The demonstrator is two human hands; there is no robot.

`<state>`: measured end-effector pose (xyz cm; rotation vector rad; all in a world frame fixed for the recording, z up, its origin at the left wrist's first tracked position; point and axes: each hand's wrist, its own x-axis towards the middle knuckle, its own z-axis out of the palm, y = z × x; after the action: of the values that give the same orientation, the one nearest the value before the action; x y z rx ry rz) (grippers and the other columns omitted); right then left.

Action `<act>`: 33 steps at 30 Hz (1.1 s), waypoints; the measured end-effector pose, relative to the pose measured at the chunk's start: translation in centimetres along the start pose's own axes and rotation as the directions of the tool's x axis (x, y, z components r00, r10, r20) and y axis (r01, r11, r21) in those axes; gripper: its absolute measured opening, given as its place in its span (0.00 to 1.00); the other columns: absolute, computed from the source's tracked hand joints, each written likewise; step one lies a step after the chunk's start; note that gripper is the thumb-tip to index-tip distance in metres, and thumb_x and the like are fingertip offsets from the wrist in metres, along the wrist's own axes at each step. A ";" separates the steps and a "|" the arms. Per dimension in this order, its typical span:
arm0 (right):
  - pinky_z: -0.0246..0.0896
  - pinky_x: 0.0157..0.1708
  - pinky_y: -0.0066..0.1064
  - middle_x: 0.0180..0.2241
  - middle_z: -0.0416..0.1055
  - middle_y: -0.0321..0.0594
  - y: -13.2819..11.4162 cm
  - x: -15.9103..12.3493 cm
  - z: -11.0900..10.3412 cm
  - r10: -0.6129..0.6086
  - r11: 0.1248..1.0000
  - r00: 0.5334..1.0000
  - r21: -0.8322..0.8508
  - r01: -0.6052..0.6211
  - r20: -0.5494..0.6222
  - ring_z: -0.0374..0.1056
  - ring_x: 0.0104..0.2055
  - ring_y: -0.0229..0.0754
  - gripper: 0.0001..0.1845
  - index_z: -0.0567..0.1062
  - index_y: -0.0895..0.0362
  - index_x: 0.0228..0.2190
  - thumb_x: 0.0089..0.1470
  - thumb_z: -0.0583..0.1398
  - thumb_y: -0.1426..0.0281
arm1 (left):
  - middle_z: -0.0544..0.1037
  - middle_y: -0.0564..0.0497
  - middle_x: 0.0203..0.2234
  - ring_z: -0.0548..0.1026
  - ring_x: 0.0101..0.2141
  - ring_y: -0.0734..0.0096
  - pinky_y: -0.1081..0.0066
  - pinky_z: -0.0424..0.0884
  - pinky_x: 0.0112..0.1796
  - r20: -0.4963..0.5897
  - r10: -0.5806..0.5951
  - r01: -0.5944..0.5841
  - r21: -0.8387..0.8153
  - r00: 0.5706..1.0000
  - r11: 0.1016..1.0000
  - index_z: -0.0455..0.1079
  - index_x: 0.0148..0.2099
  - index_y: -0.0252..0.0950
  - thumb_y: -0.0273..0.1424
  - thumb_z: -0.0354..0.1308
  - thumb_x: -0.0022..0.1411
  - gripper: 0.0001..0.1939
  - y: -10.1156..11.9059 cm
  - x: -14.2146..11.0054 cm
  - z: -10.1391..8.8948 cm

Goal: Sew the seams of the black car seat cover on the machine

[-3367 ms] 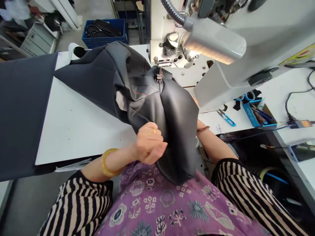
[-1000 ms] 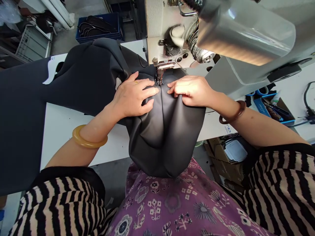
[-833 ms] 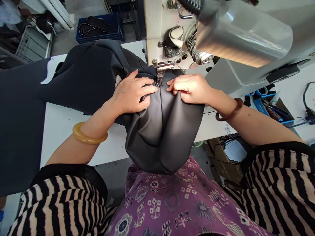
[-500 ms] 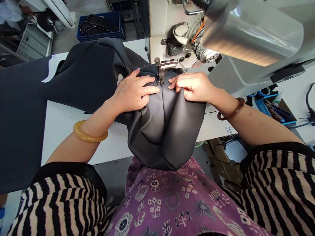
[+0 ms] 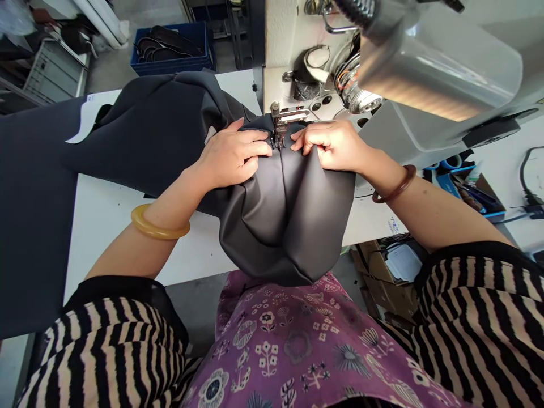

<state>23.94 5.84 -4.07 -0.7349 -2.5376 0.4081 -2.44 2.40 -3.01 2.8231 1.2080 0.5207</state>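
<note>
A dark grey leather-like piece (image 5: pixel 284 221) lies under the presser foot (image 5: pixel 278 136) of a white sewing machine (image 5: pixel 306 62) and hangs over the table's front edge toward my lap. My left hand (image 5: pixel 232 156) rests on it just left of the foot, fingers pressed down and slightly curled. My right hand (image 5: pixel 334 144) sits just right of the foot, its fingers bent and pinching a fold of the same material. More of the dark material (image 5: pixel 148 130) spreads back and to the left over the table.
The white table (image 5: pixel 114 221) carries a large dark sheet (image 5: pixel 34 209) at the left. A lamp housing (image 5: pixel 437 62) overhangs at upper right. A blue tray with tools (image 5: pixel 471 192) sits at the right, a blue crate (image 5: pixel 170 45) on the floor behind, boxes (image 5: pixel 391 272) under the table.
The hands came up from the hanging edge to either side of the presser foot. Over the last second the material has fed away from me and both hands have crept toward the foot.
</note>
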 end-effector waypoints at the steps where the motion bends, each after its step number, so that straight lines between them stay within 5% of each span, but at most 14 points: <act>1: 0.69 0.46 0.33 0.41 0.79 0.39 0.1 0.1 0.0 0.004 1.000 1.000 0.003 -0.004 0.000 0.74 0.50 0.43 0.14 0.73 0.57 0.27 0.44 0.50 0.81 | 0.78 0.55 0.50 0.75 0.52 0.64 0.51 0.60 0.64 0.000 -0.007 0.007 -0.004 1.000 1.000 0.78 0.46 0.44 0.27 0.45 0.61 0.21 0.0 0.1 0.1; 5: 0.68 0.48 0.35 0.43 0.78 0.39 0.0 0.0 0.2 0.054 0.998 0.998 0.012 -0.054 0.027 0.73 0.51 0.43 0.13 0.74 0.55 0.29 0.50 0.51 0.78 | 0.77 0.55 0.52 0.74 0.55 0.63 0.50 0.59 0.64 0.036 -0.004 0.005 -0.016 0.999 1.000 0.77 0.46 0.43 0.25 0.44 0.61 0.22 0.2 -0.4 -0.6; 9: 0.66 0.50 0.38 0.45 0.77 0.41 -1.0 -0.8 0.0 0.088 0.996 0.992 0.001 -0.089 0.086 0.70 0.54 0.45 0.13 0.75 0.53 0.36 0.55 0.51 0.74 | 0.73 0.52 0.58 0.67 0.61 0.59 0.45 0.60 0.63 0.180 0.150 -0.146 -0.032 0.972 0.989 0.75 0.49 0.41 0.21 0.42 0.58 0.25 1.0 -2.9 -3.0; 15: 0.60 0.53 0.44 0.42 0.77 0.38 -4.0 -2.0 -0.9 -0.150 0.956 0.963 -0.214 0.199 0.223 0.68 0.55 0.46 0.16 0.75 0.54 0.36 0.50 0.51 0.78 | 0.70 0.48 0.60 0.66 0.61 0.54 0.41 0.52 0.64 0.355 0.316 -0.335 -0.009 0.880 0.942 0.73 0.54 0.42 0.22 0.52 0.52 0.27 3.1 -3.4 -4.3; 20: 0.63 0.51 0.43 0.42 0.78 0.38 -3.6 -2.5 -0.7 -0.253 0.895 0.948 -0.325 0.305 0.193 0.70 0.53 0.46 0.16 0.75 0.56 0.35 0.48 0.51 0.79 | 0.72 0.47 0.59 0.66 0.61 0.52 0.47 0.64 0.59 0.384 0.276 -0.328 0.078 0.881 0.941 0.73 0.54 0.41 0.22 0.53 0.53 0.26 3.7 -2.0 -3.4; 28: 0.72 0.41 0.35 0.42 0.79 0.37 -1.3 -2.7 -0.2 -0.153 0.969 0.988 -0.196 0.153 0.013 0.75 0.49 0.44 0.18 0.78 0.57 0.31 0.43 0.51 0.79 | 0.74 0.53 0.57 0.68 0.60 0.59 0.55 0.68 0.56 0.417 0.197 -0.297 0.190 0.887 0.936 0.75 0.52 0.45 0.28 0.51 0.59 0.21 3.2 -2.5 -3.7; 33: 0.71 0.45 0.37 0.41 0.79 0.39 -0.6 -2.0 0.2 0.093 0.992 0.996 -0.084 -0.093 0.004 0.74 0.50 0.46 0.13 0.78 0.54 0.33 0.54 0.54 0.74 | 0.75 0.53 0.55 0.70 0.59 0.57 0.53 0.68 0.56 0.312 0.189 -0.228 0.093 0.931 0.969 0.77 0.50 0.43 0.33 0.46 0.60 0.21 2.0 -2.1 -3.2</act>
<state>25.07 4.16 -4.68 -0.8873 -2.5483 0.3374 -3.38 -0.82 -0.27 3.0106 0.9217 0.0083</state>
